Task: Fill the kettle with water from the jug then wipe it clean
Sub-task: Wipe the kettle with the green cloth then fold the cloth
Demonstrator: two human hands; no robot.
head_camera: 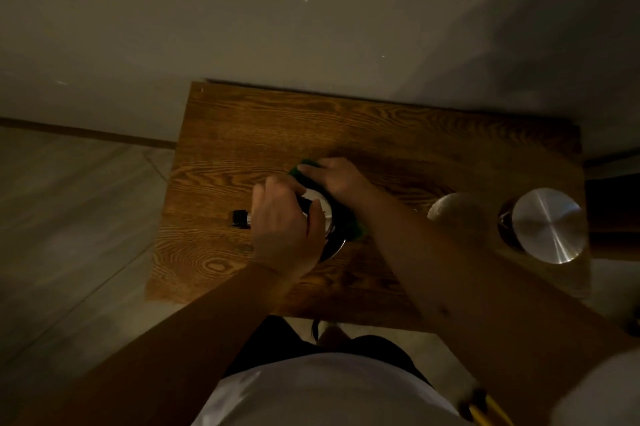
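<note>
A steel kettle (pixel 329 218) stands in the middle of the wooden table (pixel 242 135), seen from above and mostly covered by my hands. My left hand (pixel 282 218) grips its top and handle. My right hand (pixel 334 176) presses a green cloth (pixel 301 169) against the kettle's far side; the cloth wraps round to the right side too. A black part (pixel 239 218) sticks out to the left of my left hand. A round steel vessel (pixel 545 225), perhaps the jug, stands at the table's right end.
A second rounded metal object (pixel 450 209) sits between my right forearm and the steel vessel. The table stands against a plain wall (pixel 277 10), with tiled floor (pixel 69 218) to its left. The light is dim.
</note>
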